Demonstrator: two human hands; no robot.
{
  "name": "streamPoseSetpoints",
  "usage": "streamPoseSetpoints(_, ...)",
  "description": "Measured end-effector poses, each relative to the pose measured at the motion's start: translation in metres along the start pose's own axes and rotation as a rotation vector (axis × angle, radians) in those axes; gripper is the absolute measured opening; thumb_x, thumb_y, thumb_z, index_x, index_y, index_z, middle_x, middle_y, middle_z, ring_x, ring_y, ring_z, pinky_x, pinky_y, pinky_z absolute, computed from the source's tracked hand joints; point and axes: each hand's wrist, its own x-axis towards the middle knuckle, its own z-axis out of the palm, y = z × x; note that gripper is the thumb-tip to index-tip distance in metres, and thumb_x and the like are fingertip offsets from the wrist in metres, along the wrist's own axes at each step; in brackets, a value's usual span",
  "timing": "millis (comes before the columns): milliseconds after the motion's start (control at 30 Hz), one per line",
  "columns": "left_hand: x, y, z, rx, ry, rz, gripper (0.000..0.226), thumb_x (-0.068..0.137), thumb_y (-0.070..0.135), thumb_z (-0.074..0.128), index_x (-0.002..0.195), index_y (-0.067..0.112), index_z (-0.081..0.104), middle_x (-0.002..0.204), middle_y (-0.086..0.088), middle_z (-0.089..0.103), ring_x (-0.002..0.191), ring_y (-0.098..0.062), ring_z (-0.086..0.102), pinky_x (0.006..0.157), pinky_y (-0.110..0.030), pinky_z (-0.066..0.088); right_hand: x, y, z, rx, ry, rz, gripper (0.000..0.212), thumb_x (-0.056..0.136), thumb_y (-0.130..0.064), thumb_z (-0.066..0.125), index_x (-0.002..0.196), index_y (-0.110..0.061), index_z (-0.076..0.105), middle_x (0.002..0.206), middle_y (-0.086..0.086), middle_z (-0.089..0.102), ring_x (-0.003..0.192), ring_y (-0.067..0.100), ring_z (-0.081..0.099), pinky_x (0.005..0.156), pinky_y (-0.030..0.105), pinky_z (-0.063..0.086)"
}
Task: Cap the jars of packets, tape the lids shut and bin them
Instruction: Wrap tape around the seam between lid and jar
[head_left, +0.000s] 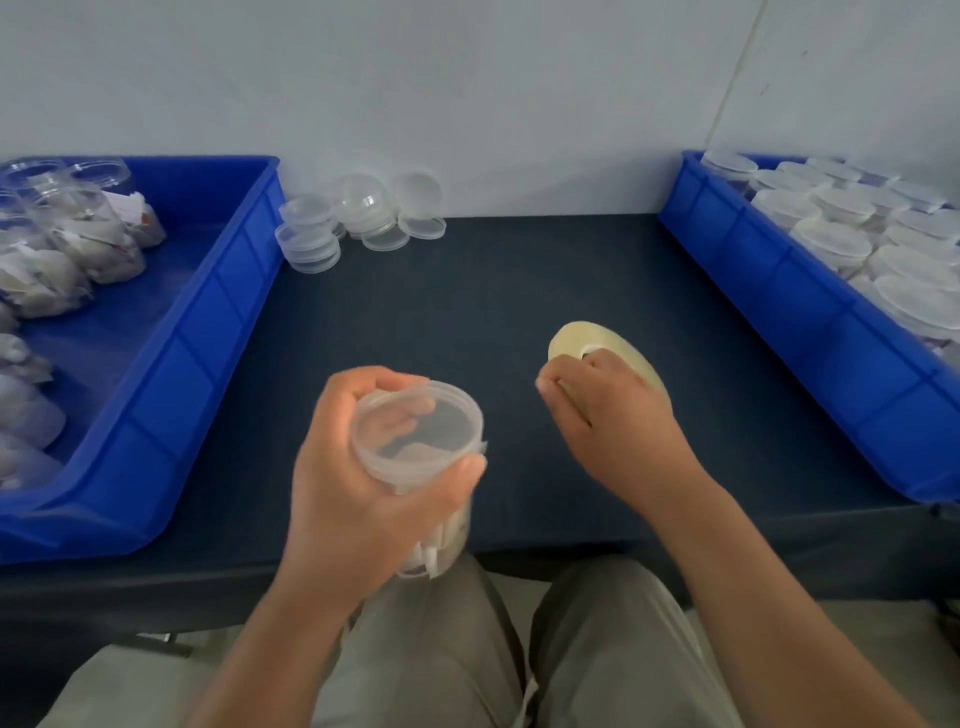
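A clear jar of packets is held above the near edge of the desk, its mouth tipped toward the camera, with a translucent lid seated on top; whether the lid is pressed fully home cannot be told. The jar is gripped by the left hand, fingers curled round the far side and the thumb laid against the lid's rim. Just to its right, a roll of tape is grasped in the curled fingers of the right hand. Spare lids are stacked at the back of the desk. Open jars are kept in the left bin, capped jars in the right bin.
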Motion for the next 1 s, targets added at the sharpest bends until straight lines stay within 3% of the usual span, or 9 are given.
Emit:
streamPoseSetpoints(100,0.0,-0.012,0.001,-0.065,0.078,-0.115,0.063,0.059,0.055,0.086,0.114,0.038,0.061,0.112,0.016,0.069,0.102,-0.006,0.071,0.073,-0.011,0.054,-0.006,0.004,0.014,-0.06,-0.088,0.019,0.034,0.11,-0.049,0.036,0.119,-0.034,0.065,0.1,-0.004,0.057,0.083,0.013,0.057,0.07,0.036,0.055)
streamPoseSetpoints(200,-0.001,-0.021,0.005,-0.114,0.091,-0.202,0.062,0.057,0.059,0.086,0.111,0.039,0.063,0.11,0.012,0.07,0.098,-0.009,0.072,0.071,-0.016,0.056,-0.009,0.007,0.037,-0.148,-0.111,-0.018,0.035,0.111,-0.047,0.036,0.13,-0.036,0.064,0.097,-0.005,0.055,0.08,0.014,0.055,0.067,0.034,0.054)
streamPoseSetpoints(300,0.001,-0.026,0.006,-0.131,0.084,-0.235,0.06,0.059,0.058,0.086,0.112,0.039,0.063,0.11,0.011,0.07,0.099,-0.011,0.072,0.07,-0.019,0.057,-0.01,0.011,0.057,-0.243,-0.14,-0.074,0.05,0.112,-0.039,0.038,0.162,-0.042,0.035,0.103,-0.002,0.057,0.09,0.018,0.053,0.082,0.036,0.052)
streamPoseSetpoints(367,0.004,-0.027,0.006,-0.137,0.087,-0.244,0.06,0.06,0.058,0.086,0.112,0.039,0.063,0.111,0.012,0.07,0.099,-0.011,0.072,0.07,-0.02,0.058,-0.01,0.011,0.064,-0.284,-0.142,-0.109,0.059,0.111,-0.039,0.036,0.168,-0.04,0.021,0.107,-0.001,0.059,0.094,0.021,0.052,0.089,0.038,0.049)
streamPoseSetpoints(533,0.011,-0.024,0.012,-0.158,0.087,-0.244,0.057,0.059,0.058,0.086,0.109,0.041,0.063,0.11,0.013,0.07,0.099,-0.009,0.072,0.072,-0.022,0.059,-0.005,0.006,0.069,-0.311,-0.114,-0.037,0.055,0.108,-0.051,0.036,0.16,-0.034,0.041,0.108,-0.005,0.069,0.097,0.022,0.057,0.09,0.04,0.049)
streamPoseSetpoints(700,0.018,-0.022,0.017,-0.186,0.065,-0.236,0.056,0.059,0.059,0.086,0.108,0.045,0.062,0.11,0.016,0.069,0.099,-0.007,0.072,0.072,-0.02,0.059,-0.002,0.0,0.075,-0.271,-0.059,0.03,0.056,0.109,-0.057,0.034,0.16,-0.035,0.041,0.112,-0.007,0.072,0.099,0.021,0.062,0.09,0.04,0.052)
streamPoseSetpoints(900,0.022,-0.021,0.019,-0.205,0.07,-0.239,0.062,0.058,0.06,0.085,0.111,0.039,0.062,0.11,0.014,0.069,0.101,-0.009,0.072,0.073,-0.023,0.06,-0.003,0.003,0.08,-0.226,-0.014,0.067,0.047,0.105,-0.05,0.047,0.148,-0.037,0.057,0.104,-0.008,0.064,0.088,0.015,0.06,0.074,0.033,0.053)
streamPoseSetpoints(1000,0.021,-0.022,0.019,-0.203,0.048,-0.226,0.067,0.058,0.062,0.085,0.116,0.041,0.06,0.114,0.014,0.069,0.106,-0.011,0.071,0.076,-0.027,0.062,0.001,-0.003,0.075,-0.312,-0.055,0.095,0.05,0.107,-0.058,0.037,0.151,-0.039,0.054,0.116,-0.008,0.067,0.104,0.018,0.062,0.091,0.037,0.053)
